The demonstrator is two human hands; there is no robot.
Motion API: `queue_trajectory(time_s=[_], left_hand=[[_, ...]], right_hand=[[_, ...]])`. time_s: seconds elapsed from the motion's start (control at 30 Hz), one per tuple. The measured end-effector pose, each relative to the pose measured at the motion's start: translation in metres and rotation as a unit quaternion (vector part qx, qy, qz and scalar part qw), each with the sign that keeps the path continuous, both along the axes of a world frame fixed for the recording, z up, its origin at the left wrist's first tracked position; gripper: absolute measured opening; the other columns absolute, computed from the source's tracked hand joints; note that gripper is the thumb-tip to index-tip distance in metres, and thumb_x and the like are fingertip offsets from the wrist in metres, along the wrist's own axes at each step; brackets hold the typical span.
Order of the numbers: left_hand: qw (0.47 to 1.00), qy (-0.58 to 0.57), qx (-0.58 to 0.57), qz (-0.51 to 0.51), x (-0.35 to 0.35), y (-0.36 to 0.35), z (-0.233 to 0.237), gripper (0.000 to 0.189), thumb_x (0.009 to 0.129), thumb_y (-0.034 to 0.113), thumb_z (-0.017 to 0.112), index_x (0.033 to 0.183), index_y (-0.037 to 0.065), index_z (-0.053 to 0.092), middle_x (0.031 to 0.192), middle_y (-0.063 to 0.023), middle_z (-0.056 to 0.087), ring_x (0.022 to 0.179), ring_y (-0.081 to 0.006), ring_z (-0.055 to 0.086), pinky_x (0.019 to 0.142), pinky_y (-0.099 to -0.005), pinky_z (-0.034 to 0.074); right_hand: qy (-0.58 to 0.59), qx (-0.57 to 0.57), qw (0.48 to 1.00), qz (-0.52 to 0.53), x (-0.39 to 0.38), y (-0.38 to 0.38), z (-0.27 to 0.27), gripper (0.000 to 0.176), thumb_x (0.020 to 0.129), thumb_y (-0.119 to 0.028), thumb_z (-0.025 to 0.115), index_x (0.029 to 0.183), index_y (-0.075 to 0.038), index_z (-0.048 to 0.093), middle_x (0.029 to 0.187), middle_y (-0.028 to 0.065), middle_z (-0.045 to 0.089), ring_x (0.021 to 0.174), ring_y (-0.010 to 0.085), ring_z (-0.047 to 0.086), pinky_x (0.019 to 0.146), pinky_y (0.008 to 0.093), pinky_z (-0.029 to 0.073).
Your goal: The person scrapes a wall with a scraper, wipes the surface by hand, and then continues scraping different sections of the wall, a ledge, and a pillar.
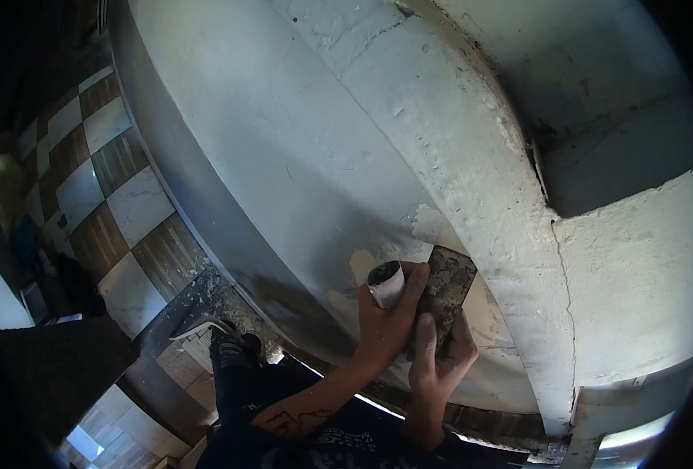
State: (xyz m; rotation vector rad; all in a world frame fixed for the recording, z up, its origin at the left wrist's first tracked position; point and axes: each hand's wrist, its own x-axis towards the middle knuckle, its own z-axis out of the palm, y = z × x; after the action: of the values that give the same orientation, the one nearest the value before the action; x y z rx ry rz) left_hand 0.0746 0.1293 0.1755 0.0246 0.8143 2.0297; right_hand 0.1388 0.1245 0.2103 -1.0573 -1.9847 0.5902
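My left hand (385, 319) is closed around the white, rounded handle (389, 291) of what looks like a scraper, its dark end showing above the fist. My left thumb lies along the edge of the scraper's flat, speckled dark blade (450, 283). At the blade's lower end, my right hand (442, 358) pinches it, thumb in front and fingers at the far edge. Both hands are close in front of a pale wall (284, 148), where bare beige patches (491, 320) show through the paint.
A recessed ledge (612, 164) with a cracked edge is at the upper right. Checkered floor tiles (135, 203) run along the wall's left side. Pale debris (233, 301) lies at its foot, near my leg (233, 363). Dark items stand at the far left.
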Motion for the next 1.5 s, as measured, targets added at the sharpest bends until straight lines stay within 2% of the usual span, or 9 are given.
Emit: queue_trajectory(time_s=[0.1,0.33,0.4,0.63,0.7,0.83,0.9,1.0,1.5], left_hand=[[0.996,0.059,0.013,0.064,0.006,0.004,-0.003,0.012,0.083,0.014,0.062,0.083,0.001,0.061,0.072,0.0004,0.059,0.065,-0.0058,0.052,0.058,-0.0225,0.042],[0.997,0.041,0.025,0.063,-0.002,0.011,0.004,0.011,0.083,0.012,0.063,0.082,0.001,0.062,0.071,0.0002,0.059,0.065,-0.0057,0.053,0.058,-0.0222,0.042],[0.995,0.009,0.090,0.037,-0.010,0.009,0.009,0.011,0.082,0.012,0.064,0.083,0.001,0.062,0.072,0.0004,0.059,0.065,-0.0056,0.052,0.058,-0.0222,0.042],[0.995,0.007,0.085,0.059,-0.006,0.009,0.012,0.021,0.084,0.020,0.063,0.078,0.000,0.061,0.068,0.0000,0.059,0.061,-0.0043,0.052,0.053,-0.0225,0.041],[0.993,0.022,0.081,0.078,-0.004,0.010,0.011,0.021,0.084,0.020,0.063,0.077,0.000,0.061,0.067,0.0004,0.059,0.060,-0.0041,0.051,0.052,-0.0226,0.041],[0.994,0.012,0.083,0.073,-0.009,0.011,0.015,0.021,0.084,0.021,0.064,0.077,0.000,0.061,0.067,0.0005,0.059,0.060,-0.0042,0.050,0.053,-0.0230,0.041],[0.996,0.005,0.066,0.055,-0.008,0.013,0.011,0.023,0.083,0.022,0.064,0.077,0.000,0.061,0.067,0.0009,0.059,0.060,-0.0041,0.050,0.053,-0.0232,0.041],[0.997,0.007,0.058,0.048,-0.002,0.011,0.009,0.017,0.081,0.019,0.067,0.083,0.003,0.061,0.074,0.0012,0.058,0.065,-0.0051,0.051,0.057,-0.0228,0.041],[0.995,-0.003,0.078,0.055,-0.020,0.015,0.018,0.018,0.079,0.021,0.069,0.078,0.005,0.061,0.074,0.0017,0.059,0.066,-0.0054,0.053,0.057,-0.0220,0.042]], right_hand=[[-0.032,0.086,0.995,0.042,0.006,0.003,-0.010,0.018,0.080,-0.007,0.058,0.089,0.009,0.055,0.069,0.0157,0.062,0.056,0.0184,0.061,0.051,0.0292,0.046],[-0.042,0.120,0.992,-0.016,-0.014,0.005,-0.004,0.016,0.082,-0.002,0.055,0.092,0.010,0.054,0.072,0.0186,0.063,0.061,0.0252,0.065,0.054,0.0299,0.048],[-0.031,0.165,0.986,-0.019,-0.021,0.007,-0.001,0.017,0.082,-0.002,0.054,0.093,0.010,0.054,0.073,0.0194,0.063,0.061,0.0251,0.065,0.053,0.0292,0.048],[-0.012,0.145,0.989,-0.009,-0.017,0.007,-0.002,0.018,0.082,-0.004,0.055,0.092,0.011,0.054,0.073,0.0195,0.063,0.061,0.0236,0.065,0.053,0.0297,0.048],[-0.003,0.122,0.992,-0.018,-0.015,0.006,-0.004,0.019,0.085,-0.006,0.051,0.093,0.011,0.055,0.076,0.0170,0.062,0.063,0.0185,0.059,0.058,0.0298,0.046],[0.002,0.181,0.983,-0.019,-0.021,0.011,-0.004,0.020,0.085,-0.007,0.051,0.092,0.011,0.055,0.076,0.0170,0.062,0.064,0.0190,0.059,0.059,0.0307,0.046],[0.011,0.133,0.991,-0.010,-0.021,0.008,-0.002,0.020,0.085,-0.007,0.052,0.091,0.012,0.055,0.076,0.0180,0.063,0.065,0.0206,0.060,0.061,0.0318,0.047],[0.013,0.153,0.988,0.004,-0.014,0.010,-0.005,0.020,0.085,-0.007,0.051,0.091,0.012,0.055,0.077,0.0187,0.063,0.066,0.0212,0.061,0.062,0.0320,0.047],[0.028,0.138,0.990,0.001,-0.033,0.013,-0.001,0.023,0.087,-0.009,0.052,0.093,0.013,0.052,0.076,0.0164,0.061,0.066,0.0169,0.056,0.060,0.0303,0.044]])
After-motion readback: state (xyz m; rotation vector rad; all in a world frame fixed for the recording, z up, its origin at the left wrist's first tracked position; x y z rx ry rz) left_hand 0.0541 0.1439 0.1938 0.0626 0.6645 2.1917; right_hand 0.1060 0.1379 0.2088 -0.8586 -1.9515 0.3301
